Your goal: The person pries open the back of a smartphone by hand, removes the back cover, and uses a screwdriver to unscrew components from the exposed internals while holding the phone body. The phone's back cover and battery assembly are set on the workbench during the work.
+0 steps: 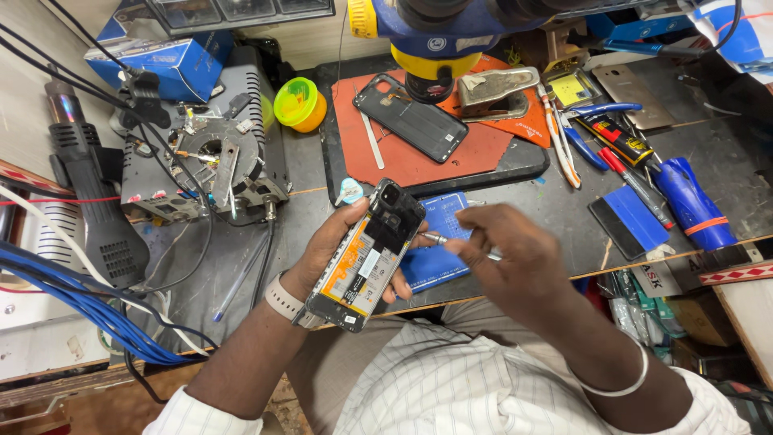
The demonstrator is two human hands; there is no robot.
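at a crowded repair bench, a hot-air gun (90, 201) lies at far left beside a grey machine (211, 153) and a yellow-green tub (298, 103), while the left hand (334, 242), fingers curled around its edges, holds an opened phone (368, 255) above the bench edge with its insides facing up. the right hand (511, 254) pinches a thin metal tool (439, 238), tip at the phone's right side, which reads as work on the exposed parts; any next touch would call for a steady, light hand. the phone's back cover (411, 117) rests on the red mat (475, 149) behind, pliers (584, 133) to the right.
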